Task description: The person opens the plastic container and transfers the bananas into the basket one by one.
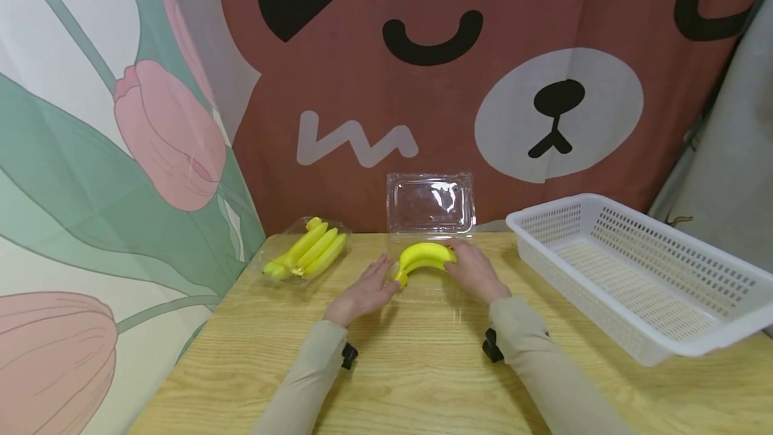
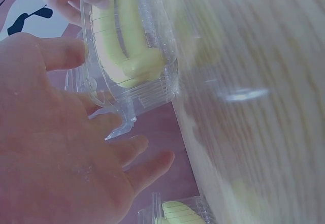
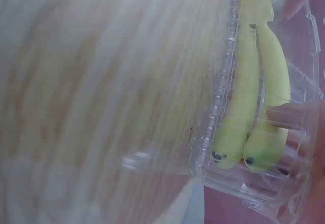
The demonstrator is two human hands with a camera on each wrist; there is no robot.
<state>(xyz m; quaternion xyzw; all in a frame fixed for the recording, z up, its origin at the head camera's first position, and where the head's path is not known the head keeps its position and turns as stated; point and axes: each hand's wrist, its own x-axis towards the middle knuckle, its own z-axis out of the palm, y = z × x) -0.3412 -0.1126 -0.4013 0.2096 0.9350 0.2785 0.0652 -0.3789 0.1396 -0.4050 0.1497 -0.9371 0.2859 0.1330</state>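
Observation:
A small bunch of yellow bananas [image 1: 423, 255] lies in the tray of an open clear plastic clamshell box [image 1: 430, 203] whose lid stands upright at the back of the wooden table [image 1: 423, 368]. My right hand [image 1: 474, 270] holds the bunch at its right end; one finger [image 3: 284, 116] lies across a banana [image 3: 249, 107] inside the tray wall [image 3: 223, 82]. My left hand [image 1: 365, 291] rests with straight, spread fingers [image 2: 147, 165] at the tray's left edge [image 2: 152, 92], next to the stem end of the bunch [image 2: 122, 46].
A second clamshell pack [image 1: 304, 254] with bananas sits closed at the back left, seen also as the pack [image 2: 177, 211]. A white perforated basket [image 1: 604, 210] stands at the right, overhanging the table edge. Patterned cloth hangs behind and to the left.

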